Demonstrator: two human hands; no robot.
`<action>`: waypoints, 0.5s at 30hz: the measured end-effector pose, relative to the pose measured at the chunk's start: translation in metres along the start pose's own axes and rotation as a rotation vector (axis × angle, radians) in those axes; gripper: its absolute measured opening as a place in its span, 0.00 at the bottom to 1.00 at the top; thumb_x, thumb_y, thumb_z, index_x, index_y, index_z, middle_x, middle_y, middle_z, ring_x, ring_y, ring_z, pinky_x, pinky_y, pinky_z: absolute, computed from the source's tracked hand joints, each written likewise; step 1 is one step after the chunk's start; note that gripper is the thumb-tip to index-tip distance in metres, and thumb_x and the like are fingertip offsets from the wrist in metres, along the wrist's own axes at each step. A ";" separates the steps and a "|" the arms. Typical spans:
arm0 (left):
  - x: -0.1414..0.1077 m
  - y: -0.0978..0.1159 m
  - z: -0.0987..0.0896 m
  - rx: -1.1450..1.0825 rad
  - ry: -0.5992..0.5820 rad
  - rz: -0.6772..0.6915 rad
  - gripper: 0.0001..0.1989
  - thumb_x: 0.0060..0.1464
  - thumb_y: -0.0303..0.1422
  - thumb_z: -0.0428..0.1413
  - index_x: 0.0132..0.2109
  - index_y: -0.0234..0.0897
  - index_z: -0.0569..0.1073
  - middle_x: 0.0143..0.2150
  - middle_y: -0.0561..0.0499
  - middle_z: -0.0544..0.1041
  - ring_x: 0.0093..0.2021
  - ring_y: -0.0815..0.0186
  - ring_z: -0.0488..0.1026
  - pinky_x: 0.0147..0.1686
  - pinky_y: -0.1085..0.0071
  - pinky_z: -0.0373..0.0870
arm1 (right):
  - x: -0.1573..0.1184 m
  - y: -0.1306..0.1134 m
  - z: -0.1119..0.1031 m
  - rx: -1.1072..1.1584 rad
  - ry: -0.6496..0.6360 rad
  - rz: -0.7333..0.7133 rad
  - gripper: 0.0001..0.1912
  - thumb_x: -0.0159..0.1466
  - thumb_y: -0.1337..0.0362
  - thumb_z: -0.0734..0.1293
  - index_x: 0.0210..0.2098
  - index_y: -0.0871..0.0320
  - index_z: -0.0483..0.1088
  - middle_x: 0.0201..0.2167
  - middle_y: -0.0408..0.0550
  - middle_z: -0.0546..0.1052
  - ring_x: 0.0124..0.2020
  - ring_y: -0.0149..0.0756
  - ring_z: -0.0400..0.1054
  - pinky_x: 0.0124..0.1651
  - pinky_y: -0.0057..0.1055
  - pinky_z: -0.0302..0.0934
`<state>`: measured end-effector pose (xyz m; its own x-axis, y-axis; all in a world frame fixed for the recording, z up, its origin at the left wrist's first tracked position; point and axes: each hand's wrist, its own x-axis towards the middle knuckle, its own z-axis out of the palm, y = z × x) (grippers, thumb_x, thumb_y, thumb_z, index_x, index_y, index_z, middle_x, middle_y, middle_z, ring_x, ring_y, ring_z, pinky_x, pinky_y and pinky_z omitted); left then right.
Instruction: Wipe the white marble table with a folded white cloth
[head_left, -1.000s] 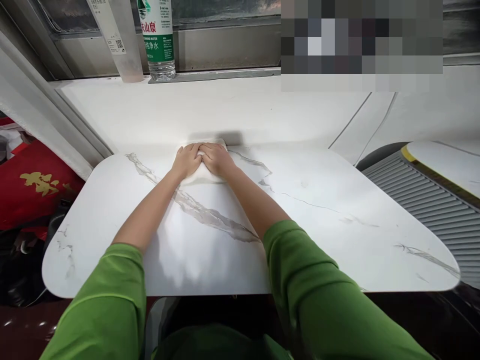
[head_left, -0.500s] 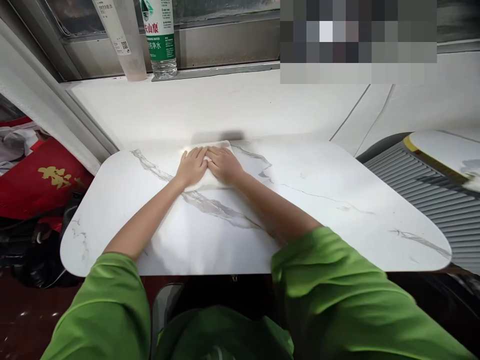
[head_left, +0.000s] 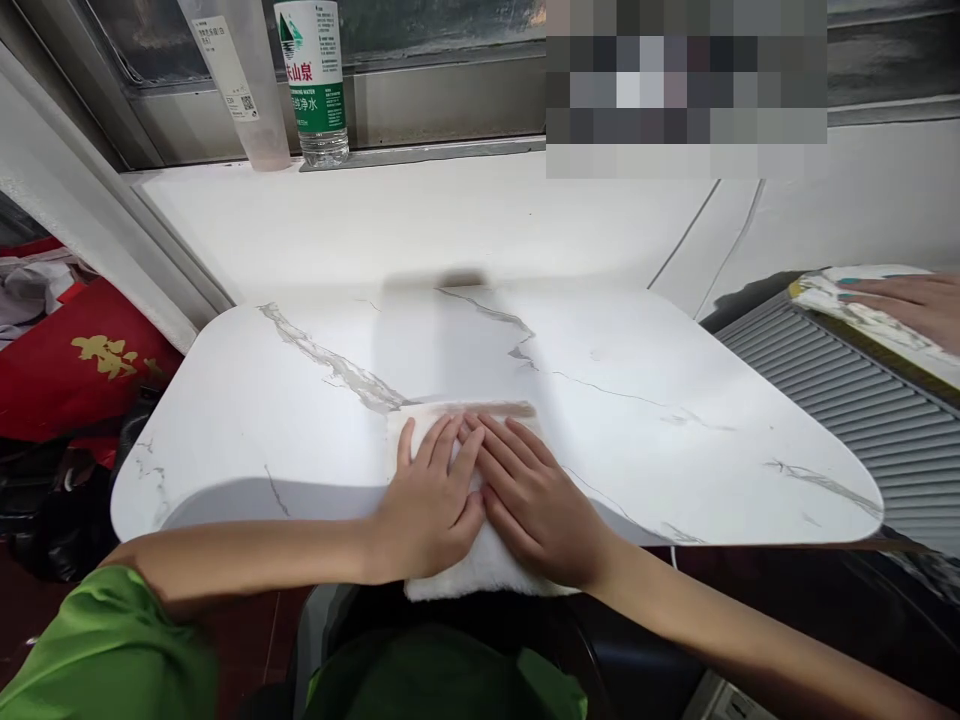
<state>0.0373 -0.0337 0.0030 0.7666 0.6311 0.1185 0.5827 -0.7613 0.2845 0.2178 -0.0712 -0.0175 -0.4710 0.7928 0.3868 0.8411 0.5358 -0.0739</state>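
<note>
A white cloth (head_left: pixel 487 560) lies flat over the front edge of the white marble-patterned tabletop (head_left: pixel 300 440), its near end hanging past the edge. Both palms press down on it. My left hand (head_left: pixel 435 500) rests on its left part with the fingers spread. Beside it, my right hand (head_left: pixel 536 500) lies on the right part, fingers stretched out toward the far side. The fingertips of the two hands meet near the middle of the cloth.
On the window ledge stand a labelled water bottle (head_left: pixel 319 90) and a translucent cup (head_left: pixel 251 100). A red bag (head_left: pixel 82 360) is at the left. At the right edge, another person's hand (head_left: pixel 915 300) rests on a white cloth above a ribbed grey surface (head_left: pixel 840 400).
Both my hands and the cloth have moved from the back of the tabletop to its front edge. Another person's hand has come into view at the right.
</note>
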 end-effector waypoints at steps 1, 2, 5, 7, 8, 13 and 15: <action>0.009 -0.001 0.000 -0.028 -0.022 -0.016 0.29 0.66 0.35 0.41 0.71 0.31 0.53 0.73 0.38 0.55 0.74 0.55 0.47 0.72 0.45 0.38 | 0.001 0.007 0.002 -0.001 0.008 0.006 0.33 0.68 0.66 0.53 0.72 0.68 0.48 0.67 0.63 0.63 0.72 0.49 0.50 0.68 0.54 0.53; 0.020 -0.004 0.000 -0.048 -0.040 -0.040 0.29 0.65 0.35 0.42 0.71 0.31 0.53 0.73 0.39 0.55 0.74 0.56 0.47 0.72 0.46 0.37 | 0.004 0.016 0.004 0.002 0.011 0.008 0.33 0.68 0.66 0.53 0.71 0.68 0.50 0.67 0.62 0.64 0.71 0.49 0.51 0.68 0.54 0.53; 0.068 -0.019 0.001 -0.062 -0.067 -0.127 0.30 0.64 0.34 0.43 0.71 0.31 0.52 0.74 0.40 0.53 0.74 0.57 0.46 0.72 0.46 0.36 | 0.030 0.061 0.013 0.024 -0.021 0.013 0.31 0.68 0.66 0.51 0.69 0.64 0.56 0.65 0.59 0.67 0.69 0.48 0.56 0.67 0.54 0.54; 0.106 -0.034 0.003 -0.057 -0.045 -0.167 0.30 0.64 0.32 0.41 0.71 0.31 0.52 0.74 0.42 0.53 0.74 0.59 0.48 0.72 0.46 0.37 | 0.054 0.097 0.019 0.035 -0.057 0.052 0.29 0.68 0.66 0.51 0.67 0.63 0.60 0.64 0.59 0.68 0.68 0.49 0.58 0.66 0.54 0.55; 0.125 -0.041 0.003 -0.055 -0.023 -0.162 0.29 0.65 0.32 0.40 0.71 0.32 0.52 0.74 0.43 0.54 0.74 0.60 0.48 0.72 0.47 0.37 | 0.067 0.115 0.021 0.045 -0.061 0.067 0.28 0.68 0.66 0.51 0.65 0.63 0.63 0.63 0.59 0.70 0.66 0.49 0.60 0.65 0.54 0.56; 0.200 -0.075 0.005 -0.007 0.031 -0.202 0.28 0.67 0.34 0.39 0.72 0.35 0.53 0.73 0.46 0.56 0.73 0.61 0.49 0.72 0.50 0.37 | 0.118 0.185 0.030 0.116 0.007 0.107 0.25 0.63 0.70 0.54 0.54 0.60 0.74 0.55 0.56 0.77 0.58 0.47 0.69 0.62 0.45 0.62; 0.217 -0.083 0.005 0.013 0.046 -0.222 0.28 0.67 0.35 0.38 0.72 0.37 0.53 0.73 0.48 0.57 0.73 0.62 0.51 0.72 0.52 0.38 | 0.129 0.201 0.035 0.134 0.049 0.151 0.25 0.62 0.71 0.55 0.52 0.58 0.75 0.56 0.54 0.77 0.58 0.45 0.70 0.61 0.43 0.63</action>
<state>0.1565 0.1661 0.0000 0.6061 0.7893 0.0981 0.7395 -0.6046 0.2960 0.3164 0.1489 -0.0143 -0.3262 0.8538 0.4058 0.8568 0.4484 -0.2545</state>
